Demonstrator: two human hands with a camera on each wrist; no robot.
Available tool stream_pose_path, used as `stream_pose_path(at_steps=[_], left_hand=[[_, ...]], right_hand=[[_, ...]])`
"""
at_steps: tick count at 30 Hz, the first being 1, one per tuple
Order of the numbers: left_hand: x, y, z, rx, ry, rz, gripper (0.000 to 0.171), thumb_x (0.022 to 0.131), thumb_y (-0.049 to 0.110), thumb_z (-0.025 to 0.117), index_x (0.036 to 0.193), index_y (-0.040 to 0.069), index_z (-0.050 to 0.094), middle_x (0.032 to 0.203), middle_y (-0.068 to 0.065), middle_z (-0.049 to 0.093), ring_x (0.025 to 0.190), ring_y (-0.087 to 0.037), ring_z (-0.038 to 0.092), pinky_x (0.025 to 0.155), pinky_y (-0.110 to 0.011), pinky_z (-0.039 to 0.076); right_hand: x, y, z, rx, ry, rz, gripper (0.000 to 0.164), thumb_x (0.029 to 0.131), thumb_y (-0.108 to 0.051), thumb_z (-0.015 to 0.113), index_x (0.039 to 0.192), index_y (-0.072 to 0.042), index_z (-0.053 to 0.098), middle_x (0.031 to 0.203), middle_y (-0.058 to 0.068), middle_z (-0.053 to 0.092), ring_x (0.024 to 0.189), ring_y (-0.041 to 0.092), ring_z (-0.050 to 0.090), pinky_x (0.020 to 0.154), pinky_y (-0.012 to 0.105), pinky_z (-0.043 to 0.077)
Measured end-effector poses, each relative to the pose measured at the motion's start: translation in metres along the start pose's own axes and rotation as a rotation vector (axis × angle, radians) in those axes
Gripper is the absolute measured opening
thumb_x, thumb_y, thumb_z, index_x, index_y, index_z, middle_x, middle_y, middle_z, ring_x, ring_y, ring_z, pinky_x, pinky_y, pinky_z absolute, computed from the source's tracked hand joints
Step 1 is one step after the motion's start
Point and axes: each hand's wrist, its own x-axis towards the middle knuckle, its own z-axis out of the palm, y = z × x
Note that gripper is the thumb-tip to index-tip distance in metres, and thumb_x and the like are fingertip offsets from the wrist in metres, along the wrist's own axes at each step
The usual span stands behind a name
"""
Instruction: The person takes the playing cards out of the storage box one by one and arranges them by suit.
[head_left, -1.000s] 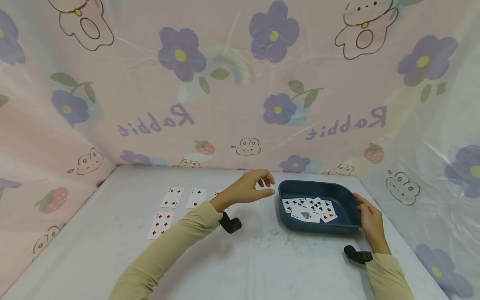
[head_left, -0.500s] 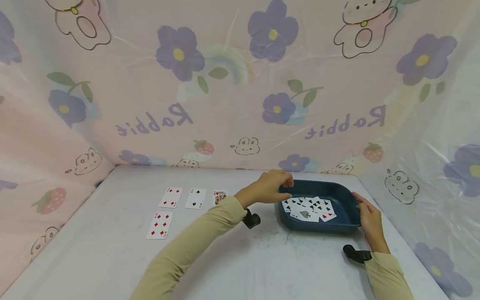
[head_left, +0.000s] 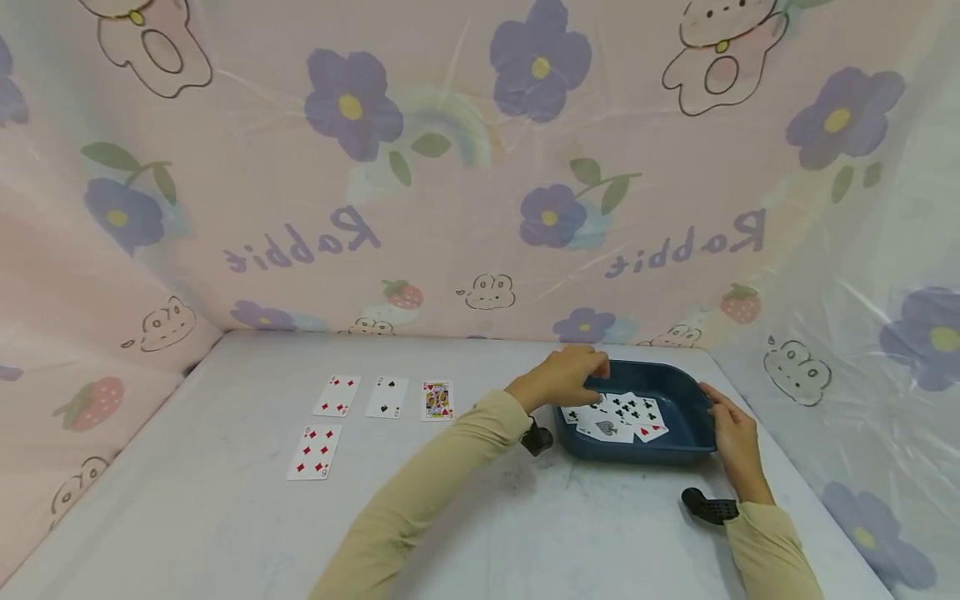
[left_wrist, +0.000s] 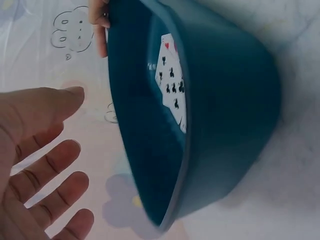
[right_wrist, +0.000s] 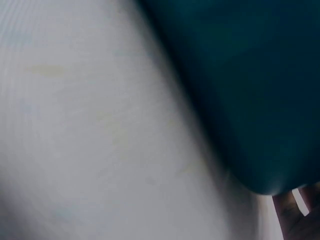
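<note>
In the head view a dark blue tray (head_left: 637,454) stands on the right of the table, with several playing cards (head_left: 609,429) lying face up inside, mostly clubs. My left hand (head_left: 566,375) is over the tray's left end; in the left wrist view its fingers (left_wrist: 55,157) are spread and loosely bent, with nothing between them, apart from the tray wall. My right hand (head_left: 735,433) holds the tray's right end by the rim. Its fingertips also show at the tray's corner in the right wrist view, where the rest of the hand is out of sight.
On the left of the table lie a king of hearts (head_left: 437,401), a two of spades (head_left: 387,397) and two diamond cards, one behind (head_left: 336,396) and one nearer (head_left: 314,452). A patterned curtain (head_left: 465,208) hangs behind and along both sides.
My left hand has moved right, from beside the tray to over its left end, uncovering the king of hearts. The right hand stays on the tray, which keeps its place.
</note>
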Motion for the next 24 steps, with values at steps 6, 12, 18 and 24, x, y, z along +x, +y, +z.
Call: stream_pose_path(at_steps=[6, 12, 18, 24], left_hand=[[0.015, 0.005, 0.018, -0.001, -0.079, -0.017, 0.035, 0.088, 0.028, 0.073, 0.118, 0.014, 0.06, 0.113, -0.002, 0.058, 0.094, -0.011, 0.052, 0.077, -0.024, 0.043], [0.026, 0.005, 0.035, -0.043, -0.127, -0.055, 0.038, 0.087, 0.027, 0.075, 0.119, 0.013, 0.058, 0.109, 0.0, 0.055, 0.094, -0.009, 0.052, 0.076, -0.019, 0.043], [0.032, 0.01, 0.051, 0.038, -0.169, -0.114, 0.044, 0.087, 0.035, 0.073, 0.125, 0.019, 0.057, 0.115, 0.003, 0.051, 0.102, -0.012, 0.05, 0.079, -0.024, 0.044], [0.03, 0.014, 0.063, 0.103, -0.194, -0.188, 0.051, 0.086, 0.039, 0.074, 0.131, 0.023, 0.054, 0.127, 0.003, 0.049, 0.113, -0.013, 0.046, 0.09, -0.029, 0.043]], right_hand=[[-0.002, -0.003, -0.001, 0.004, -0.001, 0.013, 0.049, 0.102, -0.015, 0.024, 0.147, -0.002, 0.038, 0.153, 0.015, 0.03, 0.142, 0.029, 0.021, 0.112, 0.049, 0.015], [0.0, -0.002, -0.001, 0.019, 0.009, -0.003, 0.048, 0.102, -0.014, 0.025, 0.147, -0.003, 0.039, 0.153, 0.014, 0.03, 0.142, 0.027, 0.021, 0.113, 0.047, 0.015], [0.002, 0.0, -0.002, 0.016, 0.015, -0.01, 0.049, 0.101, -0.014, 0.025, 0.147, -0.002, 0.039, 0.153, 0.015, 0.03, 0.142, 0.026, 0.021, 0.113, 0.047, 0.015], [0.001, 0.0, 0.001, 0.034, 0.017, 0.003, 0.048, 0.102, -0.013, 0.024, 0.146, -0.002, 0.04, 0.153, 0.014, 0.031, 0.143, 0.025, 0.021, 0.113, 0.046, 0.014]])
